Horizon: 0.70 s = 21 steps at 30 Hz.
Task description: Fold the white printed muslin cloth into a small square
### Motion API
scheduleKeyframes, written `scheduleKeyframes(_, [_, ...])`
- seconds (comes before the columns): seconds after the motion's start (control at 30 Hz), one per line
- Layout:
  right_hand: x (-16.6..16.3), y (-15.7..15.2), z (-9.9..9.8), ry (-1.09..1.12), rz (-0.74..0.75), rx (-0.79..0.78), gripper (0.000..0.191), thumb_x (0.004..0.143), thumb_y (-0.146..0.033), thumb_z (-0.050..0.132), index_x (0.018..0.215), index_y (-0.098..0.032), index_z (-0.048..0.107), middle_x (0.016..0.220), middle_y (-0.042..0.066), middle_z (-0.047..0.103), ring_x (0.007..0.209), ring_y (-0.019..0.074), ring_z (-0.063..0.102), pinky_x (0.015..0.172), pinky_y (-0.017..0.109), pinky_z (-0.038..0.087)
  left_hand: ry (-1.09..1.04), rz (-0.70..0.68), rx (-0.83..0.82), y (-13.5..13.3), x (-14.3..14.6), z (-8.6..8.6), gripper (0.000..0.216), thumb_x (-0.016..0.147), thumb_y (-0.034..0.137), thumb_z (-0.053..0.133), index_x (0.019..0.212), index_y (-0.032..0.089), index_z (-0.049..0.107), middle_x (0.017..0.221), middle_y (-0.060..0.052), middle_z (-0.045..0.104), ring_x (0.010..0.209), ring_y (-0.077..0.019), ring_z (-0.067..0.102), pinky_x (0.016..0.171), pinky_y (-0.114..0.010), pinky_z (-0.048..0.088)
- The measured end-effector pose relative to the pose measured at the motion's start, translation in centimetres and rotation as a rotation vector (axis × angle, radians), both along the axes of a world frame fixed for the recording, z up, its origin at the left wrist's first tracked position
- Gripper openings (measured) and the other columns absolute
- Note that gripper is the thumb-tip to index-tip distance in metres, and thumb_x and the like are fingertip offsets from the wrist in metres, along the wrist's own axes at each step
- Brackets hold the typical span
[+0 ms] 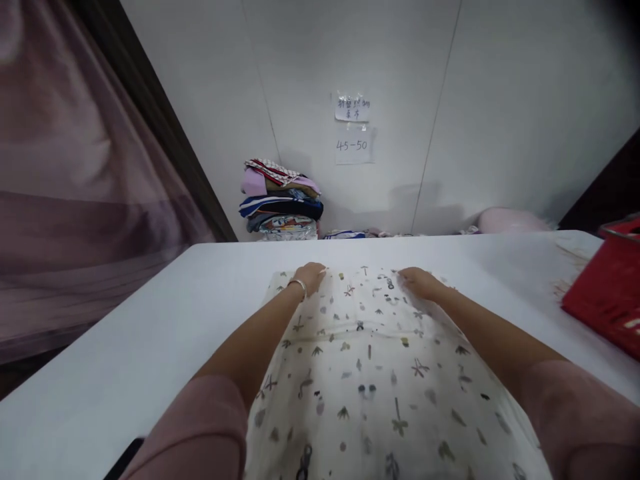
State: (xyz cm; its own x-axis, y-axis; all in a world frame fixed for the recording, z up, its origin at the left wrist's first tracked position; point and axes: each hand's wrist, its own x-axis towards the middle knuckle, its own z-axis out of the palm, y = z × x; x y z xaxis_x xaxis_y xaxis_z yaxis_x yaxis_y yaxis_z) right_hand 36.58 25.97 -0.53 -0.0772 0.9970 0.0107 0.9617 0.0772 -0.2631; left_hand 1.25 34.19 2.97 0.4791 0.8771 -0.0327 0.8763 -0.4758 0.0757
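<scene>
A white cloth (367,360) printed with small plants and shapes lies over the table in front of me, running down past the near edge of the view. My left hand (311,277), with a bracelet at the wrist, pinches the cloth near its far left corner. Near the far right part of the same edge, my right hand (419,281) has its fingers closed on the fabric. A shallow crease crosses the cloth between my forearms.
The white table (165,347) extends to both sides. A red plastic basket (610,287) stands at the right edge. Behind the table rises a pile of folded fabrics (283,200). Paper signs (354,145) are taped to the wall, and a pink curtain (75,187) hangs at left.
</scene>
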Motion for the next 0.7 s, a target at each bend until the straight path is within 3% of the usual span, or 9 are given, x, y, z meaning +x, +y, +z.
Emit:
scheduleKeyframes(0.1, [-0.3, 1.9, -0.3, -0.045, 0.038, -0.047, 0.041, 0.078, -0.023, 0.057, 0.118, -0.019, 0.065, 0.121, 0.01, 0.064, 0.111, 0.0264, 0.057, 0.094, 0.034, 0.042, 0.035, -0.013, -0.038, 2.1, 1.1, -1.2, 0.034, 0.093, 0.032, 0.037, 0.117, 0.023, 0.06, 0.126, -0.006, 0.059, 0.122, -0.021, 0.049, 0.103, -0.035, 0.037])
scheduleKeyframes(0.23, [0.4, 2.6, 0.1, -0.076, 0.068, -0.094, 0.024, 0.08, -0.029, 0.054, 0.093, -0.019, 0.071, 0.1, 0.009, 0.069, 0.094, 0.0233, 0.061, 0.08, 0.029, 0.044, 0.048, 0.001, -0.052, 3.4, 1.5, -2.4, 0.039, 0.086, 0.043, 0.051, 0.119, 0.023, 0.058, 0.126, -0.009, 0.057, 0.12, -0.0249, 0.05, 0.101, -0.037, 0.039])
scheduleKeyframes(0.37, [1.6, 2.7, 0.4, -0.013, -0.137, 0.035, 0.027, 0.086, -0.03, 0.045, 0.092, -0.018, 0.068, 0.1, 0.009, 0.068, 0.092, 0.0212, 0.06, 0.076, 0.027, 0.041, 0.012, 0.006, -0.055, 3.9, 1.7, -2.6, 0.036, 0.079, 0.041, 0.06, 0.111, 0.023, 0.062, 0.12, -0.007, 0.059, 0.118, -0.0244, 0.05, 0.1, -0.034, 0.039])
scheduleKeyframes(0.47, [2.3, 2.7, 0.5, -0.095, -0.292, -0.018, 0.028, 0.087, -0.031, 0.044, 0.096, -0.017, 0.066, 0.098, 0.011, 0.069, 0.088, 0.0231, 0.06, 0.069, 0.028, 0.04, -0.031, 0.008, -0.072, 4.1, 1.8, -2.4, 0.027, 0.078, 0.035, 0.061, 0.101, 0.02, 0.065, 0.114, -0.007, 0.061, 0.112, -0.0233, 0.053, 0.095, -0.031, 0.041])
scheduleKeyframes(0.57, [2.7, 3.0, 0.2, -0.113, -0.237, -0.073, 0.025, 0.087, -0.032, 0.045, 0.093, -0.019, 0.066, 0.095, 0.009, 0.07, 0.086, 0.0216, 0.06, 0.067, 0.026, 0.039, -0.078, 0.041, -0.096, 4.1, 1.8, -2.3, 0.022, 0.079, 0.032, 0.06, 0.096, 0.019, 0.064, 0.109, -0.007, 0.063, 0.102, -0.0206, 0.058, 0.087, -0.028, 0.044])
scheduleKeyframes(0.7, [3.2, 3.6, -0.5, 0.015, -0.25, 0.003, 0.026, 0.085, -0.038, 0.048, 0.086, -0.02, 0.067, 0.089, 0.007, 0.07, 0.084, 0.0203, 0.061, 0.069, 0.025, 0.041, -0.13, 0.139, -0.098, 4.1, 1.7, -2.6, 0.024, 0.084, 0.032, 0.053, 0.102, 0.019, 0.059, 0.101, -0.007, 0.067, 0.092, -0.02, 0.061, 0.08, -0.03, 0.045])
